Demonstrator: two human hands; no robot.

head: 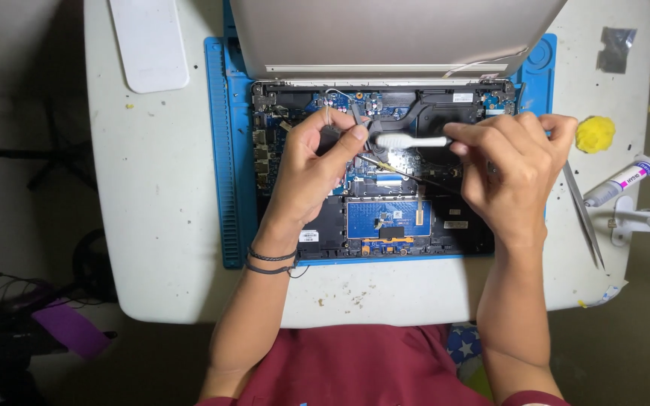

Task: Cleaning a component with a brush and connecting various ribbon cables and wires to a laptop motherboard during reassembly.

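An opened laptop [460,233] lies on a blue work mat [223,150], its circuit board and black cooling part exposed. My left hand [310,169] pinches a small dark piece over the board near the fan. My right hand [509,165] holds a white toothbrush [414,140] by its handle, head pointing left toward my left fingers. A thin screwdriver-like rod [408,174] lies slanted across the board below the brush.
The laptop's lid [393,34] stands open at the back. On the white table [159,225] lie a white flat panel [148,41], a yellow lump [594,134], a syringe of paste [630,177], metal tweezers [584,218] and a small foil piece [615,46].
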